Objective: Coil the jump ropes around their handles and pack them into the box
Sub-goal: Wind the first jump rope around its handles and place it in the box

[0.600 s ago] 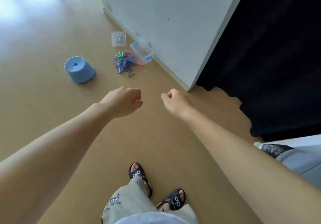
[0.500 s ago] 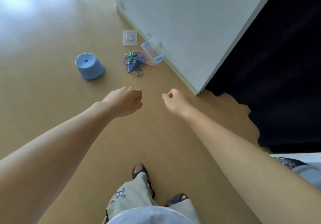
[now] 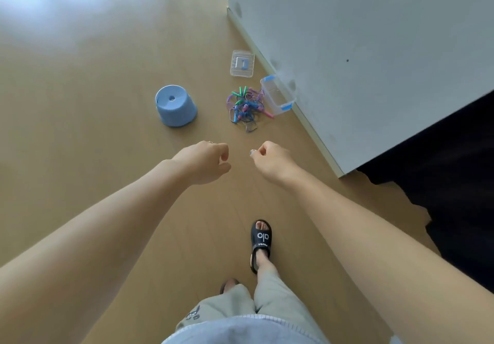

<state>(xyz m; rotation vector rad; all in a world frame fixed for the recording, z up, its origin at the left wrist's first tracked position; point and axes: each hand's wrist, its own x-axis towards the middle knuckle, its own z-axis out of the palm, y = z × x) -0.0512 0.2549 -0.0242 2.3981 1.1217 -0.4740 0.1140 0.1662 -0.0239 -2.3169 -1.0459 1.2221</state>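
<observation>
A tangled heap of jump ropes (image 3: 246, 108) with green, blue and pink handles lies on the wooden floor ahead of me. Just right of it, against the white wall, stands a clear plastic box (image 3: 270, 95) with blue clips, open on top. Its clear lid (image 3: 242, 63) lies flat on the floor a little farther away. My left hand (image 3: 203, 162) and my right hand (image 3: 272, 160) hang in the air short of the ropes, side by side. Both have loosely curled fingers and hold nothing.
An upturned light blue plastic stool (image 3: 175, 106) sits on the floor left of the ropes. A white wall (image 3: 374, 49) runs along the right, ending at a corner with a dark area (image 3: 441, 196) beyond. My foot in a black sandal (image 3: 260, 239) is below.
The ropes, box, lid and stool have come closer and lower in view as I step forward. My right foot has moved ahead. Both hands keep their loose curl.
</observation>
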